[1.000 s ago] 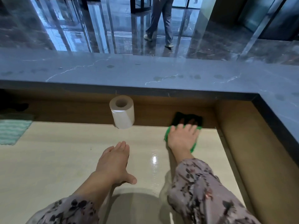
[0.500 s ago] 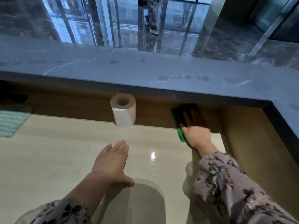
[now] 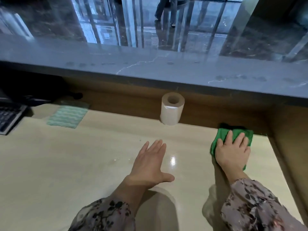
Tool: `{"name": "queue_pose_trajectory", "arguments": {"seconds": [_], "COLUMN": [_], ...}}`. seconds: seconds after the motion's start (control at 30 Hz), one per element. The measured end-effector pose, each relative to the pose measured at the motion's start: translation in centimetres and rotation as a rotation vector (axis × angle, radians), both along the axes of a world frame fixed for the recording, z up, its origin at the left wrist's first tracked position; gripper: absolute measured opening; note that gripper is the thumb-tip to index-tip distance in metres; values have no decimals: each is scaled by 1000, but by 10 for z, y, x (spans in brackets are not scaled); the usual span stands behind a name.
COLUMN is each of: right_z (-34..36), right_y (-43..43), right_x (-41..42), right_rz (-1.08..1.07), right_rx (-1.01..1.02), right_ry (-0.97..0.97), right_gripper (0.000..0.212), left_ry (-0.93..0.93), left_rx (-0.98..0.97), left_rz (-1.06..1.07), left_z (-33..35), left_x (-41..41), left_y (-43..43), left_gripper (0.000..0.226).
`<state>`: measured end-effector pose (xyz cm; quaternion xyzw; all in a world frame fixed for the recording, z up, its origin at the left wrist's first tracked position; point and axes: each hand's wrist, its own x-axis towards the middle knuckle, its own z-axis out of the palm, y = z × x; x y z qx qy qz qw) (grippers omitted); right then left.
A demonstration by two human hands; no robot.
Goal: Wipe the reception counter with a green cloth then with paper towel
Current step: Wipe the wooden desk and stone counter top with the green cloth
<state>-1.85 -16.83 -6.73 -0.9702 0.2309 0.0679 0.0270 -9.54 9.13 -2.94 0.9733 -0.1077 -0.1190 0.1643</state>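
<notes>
My right hand lies flat on the green cloth, pressing it onto the pale wooden desk surface near the back right corner. My left hand rests palm down on the desk at the middle, fingers together and thumb out, holding nothing. A white paper towel roll stands upright against the brown back panel, between and beyond my two hands.
A raised grey stone counter ledge runs across the back and down the right side. A light teal striped cloth lies at the back left. A black keyboard sits at the far left. A person walks on the glossy lobby floor beyond.
My right hand has drawn the green cloth off the back panel and down flat onto the desk. The view has swung left, bringing the keyboard into sight. My left hand has stayed put.
</notes>
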Motion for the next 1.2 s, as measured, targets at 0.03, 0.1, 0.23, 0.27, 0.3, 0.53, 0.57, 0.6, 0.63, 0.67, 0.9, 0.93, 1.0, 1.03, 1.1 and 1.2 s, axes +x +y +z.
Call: {"name": "queue_pose_trajectory", "arguments": {"seconds": [0.03,0.1,0.23,0.27,0.3,0.53,0.57,0.6,0.63,0.67,0.9,0.93,1.0,1.03,1.1,1.2], "right_z": [0,2,5,5,5,-6,-7,-8,-6,-4,0,1,2,2,3,0], "right_y": [22,66,158,179,199,293,293,288,282,274,230,232,248,259,280,304], "right_x": [-5,-15,-39,-44,-50,-119,-122,-119,-111,-99,-8,-5,-10,-18,-41,-94], "right_rz": [22,90,309,379,451,1202,1292,1365,1424,1461,1037,994,920,898,969,1285], "right_rx": [5,17,50,53,60,115,123,117,102,89,-9,-11,-13,-17,-16,14], "right_ry": [6,16,17,11,5,29,21,2,-14,-11,19,38,49,45,51,44], "right_gripper": [60,61,62,62,62,70,70,68,67,68,67,63,61,61,62,64], "left_ry": [-3,13,91,108,126,141,132,132,139,146,126,117,106,105,106,110], "left_rx": [-22,-51,-21,-4,12,69,62,64,77,99,85,71,56,55,50,16], "left_rz": [41,137,333,367,394,440,437,438,442,446,494,500,504,506,515,554], "left_z": [3,10,21,21,22,19,18,17,16,15,17,18,22,21,18,11], "left_x": [-8,-24,-56,-64,-71,-115,-119,-123,-126,-128,-140,-143,-148,-151,-157,-171], "left_y": [16,48,110,122,133,177,179,181,182,181,180,181,182,183,186,191], "left_gripper": [109,110,116,118,120,113,110,111,113,114,101,92,85,86,94,113]}}
